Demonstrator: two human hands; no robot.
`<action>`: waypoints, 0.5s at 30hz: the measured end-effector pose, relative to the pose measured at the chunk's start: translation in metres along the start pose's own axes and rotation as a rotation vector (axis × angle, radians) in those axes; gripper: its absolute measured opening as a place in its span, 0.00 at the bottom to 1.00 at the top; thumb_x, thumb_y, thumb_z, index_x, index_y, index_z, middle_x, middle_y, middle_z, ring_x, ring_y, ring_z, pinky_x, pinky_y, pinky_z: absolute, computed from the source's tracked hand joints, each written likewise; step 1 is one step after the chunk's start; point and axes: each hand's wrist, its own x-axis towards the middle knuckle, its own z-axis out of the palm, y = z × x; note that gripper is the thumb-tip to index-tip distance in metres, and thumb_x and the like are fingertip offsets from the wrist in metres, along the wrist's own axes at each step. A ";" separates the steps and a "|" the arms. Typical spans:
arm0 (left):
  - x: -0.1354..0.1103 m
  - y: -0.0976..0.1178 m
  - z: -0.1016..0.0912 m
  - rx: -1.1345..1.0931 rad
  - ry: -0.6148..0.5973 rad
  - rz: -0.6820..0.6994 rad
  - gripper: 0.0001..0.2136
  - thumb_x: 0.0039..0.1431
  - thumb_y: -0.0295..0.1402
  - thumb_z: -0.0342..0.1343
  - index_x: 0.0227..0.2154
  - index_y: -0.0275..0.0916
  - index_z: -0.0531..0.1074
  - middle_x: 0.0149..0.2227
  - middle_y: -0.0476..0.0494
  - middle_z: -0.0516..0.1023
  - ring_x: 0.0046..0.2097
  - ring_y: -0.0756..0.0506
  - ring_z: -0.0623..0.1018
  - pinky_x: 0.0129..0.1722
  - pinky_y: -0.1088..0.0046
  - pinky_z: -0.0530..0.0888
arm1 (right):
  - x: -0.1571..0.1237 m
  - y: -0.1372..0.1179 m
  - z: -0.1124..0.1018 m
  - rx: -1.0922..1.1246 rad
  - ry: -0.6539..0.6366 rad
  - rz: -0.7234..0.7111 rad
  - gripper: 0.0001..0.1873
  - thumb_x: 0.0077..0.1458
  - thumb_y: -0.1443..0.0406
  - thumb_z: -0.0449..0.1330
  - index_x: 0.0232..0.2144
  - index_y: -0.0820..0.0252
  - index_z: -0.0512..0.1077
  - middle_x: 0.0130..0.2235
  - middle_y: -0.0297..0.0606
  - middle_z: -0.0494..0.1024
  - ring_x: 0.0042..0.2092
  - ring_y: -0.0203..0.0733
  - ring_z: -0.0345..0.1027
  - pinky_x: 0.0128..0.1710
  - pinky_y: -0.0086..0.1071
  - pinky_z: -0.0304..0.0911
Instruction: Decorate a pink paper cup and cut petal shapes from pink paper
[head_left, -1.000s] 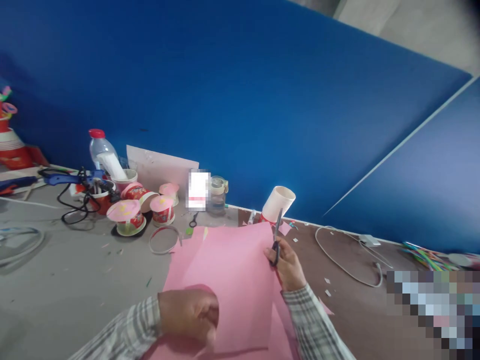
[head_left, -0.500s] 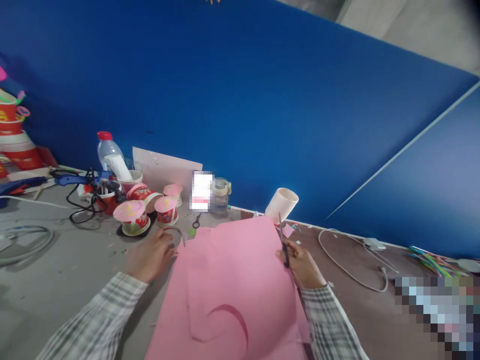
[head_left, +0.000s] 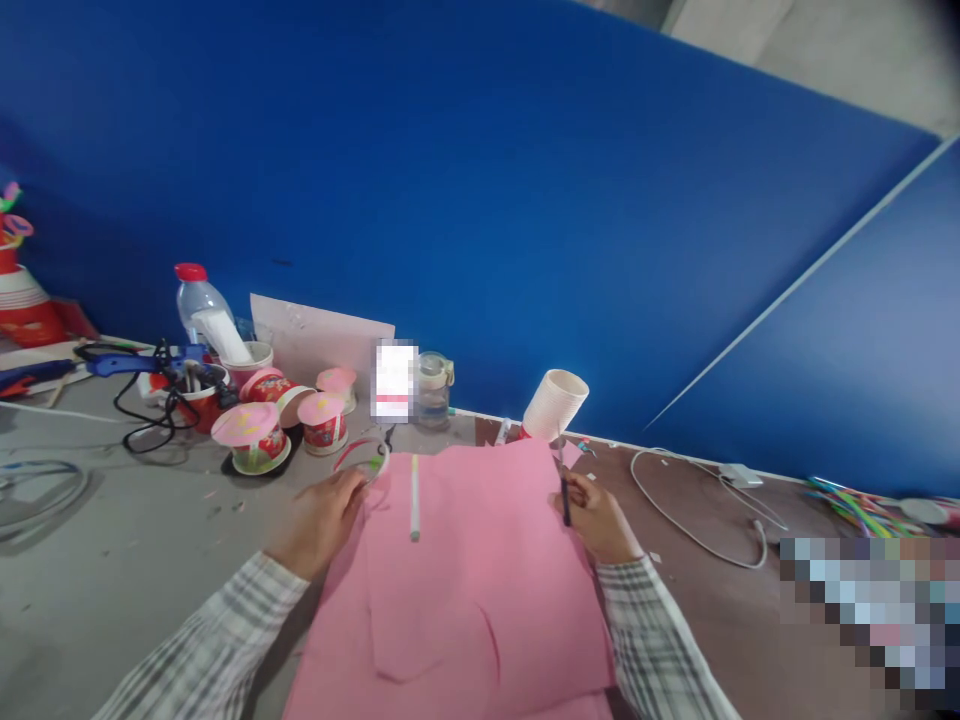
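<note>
My left hand [head_left: 326, 520] pinches a thin curved ring [head_left: 388, 462], white with a red part, at the upper left edge of the pink paper. In my right hand [head_left: 598, 515] are dark-handled scissors [head_left: 565, 500], blades pointing up, by the paper's right edge. Between the hands lies the stack of pink paper sheets [head_left: 442, 580], with a curved cut in the upper sheet. A slim white stick [head_left: 415, 500] with a yellow upper end rests on the paper; its exact kind is unclear.
Decorated paper cups [head_left: 324, 425], a bottle [head_left: 201, 300] and a blue tool with a black cord [head_left: 146, 362] stand at the left. A glass jar [head_left: 433, 390] and tilted white cups [head_left: 553, 405] are behind the paper. A white cable [head_left: 690, 525] lies right.
My left hand has moved right with the ring, to the paper's edge. The white stick now shows on the paper. The paper lies flatter; the scissors stay in my right hand.
</note>
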 end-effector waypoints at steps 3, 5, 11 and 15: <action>-0.004 0.010 0.004 -0.043 0.049 0.042 0.06 0.51 0.37 0.45 0.30 0.49 0.66 0.29 0.51 0.78 0.31 0.45 0.76 0.26 0.74 0.64 | -0.011 0.008 0.023 -0.024 -0.072 0.041 0.17 0.23 0.66 0.66 0.24 0.63 0.74 0.10 0.26 0.67 0.12 0.31 0.54 0.10 0.23 0.51; -0.006 0.012 0.007 -0.059 0.084 0.051 0.06 0.50 0.38 0.45 0.30 0.48 0.67 0.26 0.51 0.78 0.29 0.45 0.76 0.24 0.74 0.64 | -0.020 0.010 0.039 -0.020 -0.109 0.039 0.18 0.26 0.64 0.65 0.27 0.62 0.73 0.10 0.24 0.66 0.13 0.29 0.53 0.10 0.23 0.51; -0.007 0.005 0.009 -0.072 0.188 0.032 0.07 0.49 0.40 0.45 0.28 0.48 0.66 0.23 0.50 0.77 0.25 0.44 0.76 0.22 0.73 0.64 | -0.039 0.007 0.080 -0.014 -0.176 -0.014 0.20 0.30 0.60 0.63 0.30 0.61 0.70 0.12 0.21 0.63 0.13 0.30 0.54 0.10 0.22 0.53; -0.008 0.005 0.011 -0.093 0.224 0.087 0.07 0.50 0.39 0.44 0.30 0.48 0.66 0.27 0.51 0.79 0.28 0.46 0.76 0.26 0.73 0.67 | -0.031 0.011 0.107 -0.055 -0.130 -0.082 0.21 0.36 0.59 0.58 0.36 0.59 0.67 0.13 0.20 0.63 0.13 0.30 0.53 0.11 0.22 0.54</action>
